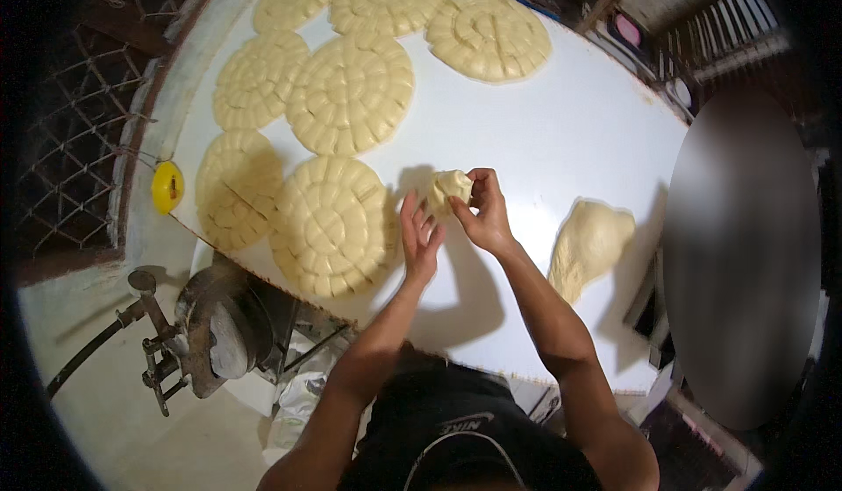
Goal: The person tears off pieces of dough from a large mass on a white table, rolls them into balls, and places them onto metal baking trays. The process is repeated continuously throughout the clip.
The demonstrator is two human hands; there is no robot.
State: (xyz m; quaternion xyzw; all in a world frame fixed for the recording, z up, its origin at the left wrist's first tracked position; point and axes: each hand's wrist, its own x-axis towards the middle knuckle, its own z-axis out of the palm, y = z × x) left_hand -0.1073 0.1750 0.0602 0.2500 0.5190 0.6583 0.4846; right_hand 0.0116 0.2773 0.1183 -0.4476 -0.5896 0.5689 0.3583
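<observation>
My right hand [485, 214] pinches a small, crumpled piece of dough [450, 191] between thumb and fingers above the white tabletop [500, 135]. Just left of that piece, my left hand [421, 237] is raised with its fingers spread, holding nothing. Close by on the left lies a large flat round of dough [332, 224], scored in rings and short cuts. Several similar scored rounds cover the left and far parts of the table, one of them a dough round [488, 35] at the far edge. A smooth, uncut lump of dough [592, 237] rests to the right of my right forearm.
A yellow object [168, 187] sits at the table's left corner. Below that corner stands a metal machine [217, 326] with a round drum. Wire mesh [72, 142] lines the far left. A blurred shape [743, 260] fills the right side, next to the table.
</observation>
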